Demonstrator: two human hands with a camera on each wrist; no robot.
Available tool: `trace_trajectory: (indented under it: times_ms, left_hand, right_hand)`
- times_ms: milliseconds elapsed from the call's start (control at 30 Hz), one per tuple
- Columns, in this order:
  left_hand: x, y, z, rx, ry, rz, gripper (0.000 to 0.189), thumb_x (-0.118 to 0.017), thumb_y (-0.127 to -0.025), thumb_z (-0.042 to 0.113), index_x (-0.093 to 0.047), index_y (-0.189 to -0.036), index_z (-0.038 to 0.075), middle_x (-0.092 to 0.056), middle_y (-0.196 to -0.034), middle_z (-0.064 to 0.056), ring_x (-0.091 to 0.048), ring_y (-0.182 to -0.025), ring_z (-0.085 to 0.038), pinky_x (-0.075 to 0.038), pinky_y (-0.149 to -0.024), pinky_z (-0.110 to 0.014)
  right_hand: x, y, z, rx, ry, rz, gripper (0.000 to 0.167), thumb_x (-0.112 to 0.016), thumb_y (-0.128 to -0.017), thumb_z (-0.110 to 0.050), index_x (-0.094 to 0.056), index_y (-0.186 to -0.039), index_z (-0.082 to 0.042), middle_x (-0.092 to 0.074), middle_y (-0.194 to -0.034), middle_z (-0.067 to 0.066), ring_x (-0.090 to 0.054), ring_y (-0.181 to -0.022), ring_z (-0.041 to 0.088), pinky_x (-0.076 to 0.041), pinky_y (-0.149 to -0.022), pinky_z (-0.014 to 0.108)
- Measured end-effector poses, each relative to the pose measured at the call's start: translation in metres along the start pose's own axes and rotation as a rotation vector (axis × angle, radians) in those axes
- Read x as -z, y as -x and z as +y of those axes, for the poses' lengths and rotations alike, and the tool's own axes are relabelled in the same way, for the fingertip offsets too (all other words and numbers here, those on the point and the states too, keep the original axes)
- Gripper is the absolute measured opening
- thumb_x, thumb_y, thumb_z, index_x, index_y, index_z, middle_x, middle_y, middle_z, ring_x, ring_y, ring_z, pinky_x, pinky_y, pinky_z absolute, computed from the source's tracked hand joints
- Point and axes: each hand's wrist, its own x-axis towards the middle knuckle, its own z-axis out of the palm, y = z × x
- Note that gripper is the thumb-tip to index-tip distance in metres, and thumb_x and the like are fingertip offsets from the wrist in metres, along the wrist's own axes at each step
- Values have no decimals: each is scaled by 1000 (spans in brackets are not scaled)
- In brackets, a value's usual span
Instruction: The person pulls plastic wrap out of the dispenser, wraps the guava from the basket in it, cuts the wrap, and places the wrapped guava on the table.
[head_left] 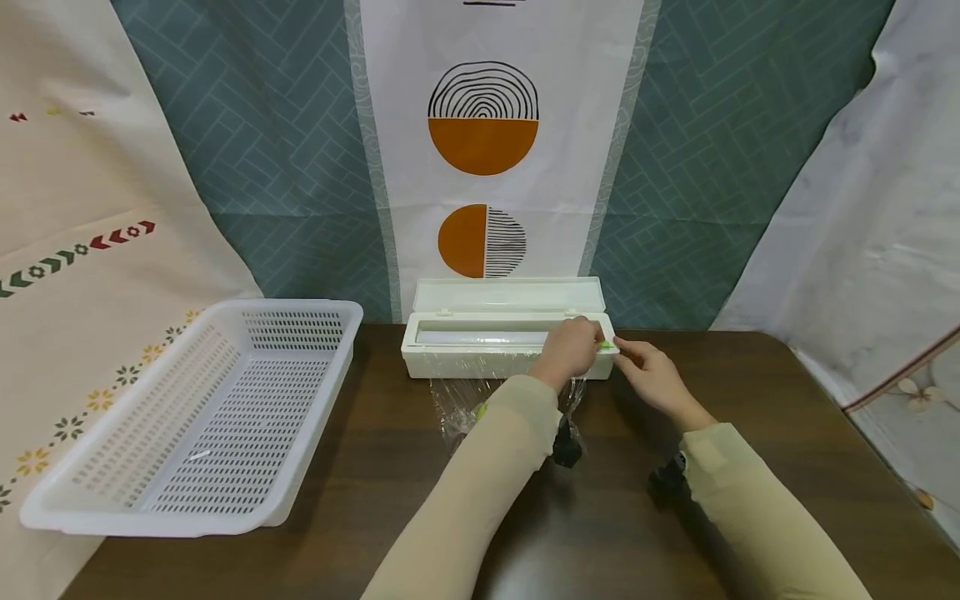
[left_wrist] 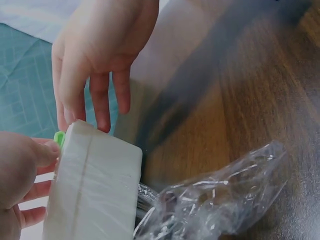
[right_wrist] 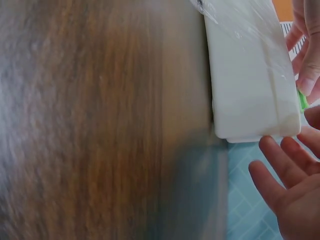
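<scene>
A white cling film dispenser (head_left: 442,363) stands at the table's back edge, its lid (head_left: 510,293) raised and a film roll (head_left: 480,337) inside. Clear cling film (left_wrist: 215,205) hangs crumpled over its front onto the table. My left hand (head_left: 572,346) reaches over the dispenser's right part; its thumb and fingers pinch a small green slider (left_wrist: 59,138) on the top edge. At the right end, my right hand (head_left: 651,375) touches the dispenser's corner with its fingertips, fingers fairly straight and spread in the right wrist view (right_wrist: 295,185).
A white perforated plastic basket (head_left: 300,467) stands on the left of the brown wooden table (head_left: 390,533). Patterned cloths hang behind and at both sides, with a green and white one (head_left: 285,167) directly behind the dispenser.
</scene>
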Motion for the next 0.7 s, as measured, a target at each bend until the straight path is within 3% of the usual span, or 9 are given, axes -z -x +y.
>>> trace_trajectory:
  times_ms: [133, 367, 700]
  left_hand:
    - [2, -2, -3, 2, 24, -16, 20, -55, -96, 26, -69, -110, 23, -67, -109, 6, -62, -102, -11, -51, -85, -26]
    - [5, -2, -7, 25, 74, -34, 21, -56, -95, 27, -71, -108, 23, -68, -110, 8, -62, -103, -10, -50, -85, -25]
    - [8, 2, -10, 62, 129, -54, 24, -55, -95, 28, -70, -113, 23, -68, -113, 8, -62, -108, -11, -50, -89, -26]
  right_hand:
    - [-3, 0, -3, -19, 9, 20, 50, -58, -94, -27, -50, -134, 2, -50, -133, 26, -48, -122, 41, -43, -96, 55]
    - [-13, -3, -9, -37, -27, 41, 57, -64, -89, -34, -52, -133, 0, -48, -128, 27, -60, -108, 43, -54, -82, 48]
    - [-19, -8, -14, -13, 55, 101, 49, -68, -87, -29, -58, -127, -1, -54, -115, 25, -65, -96, 39, -55, -73, 45]
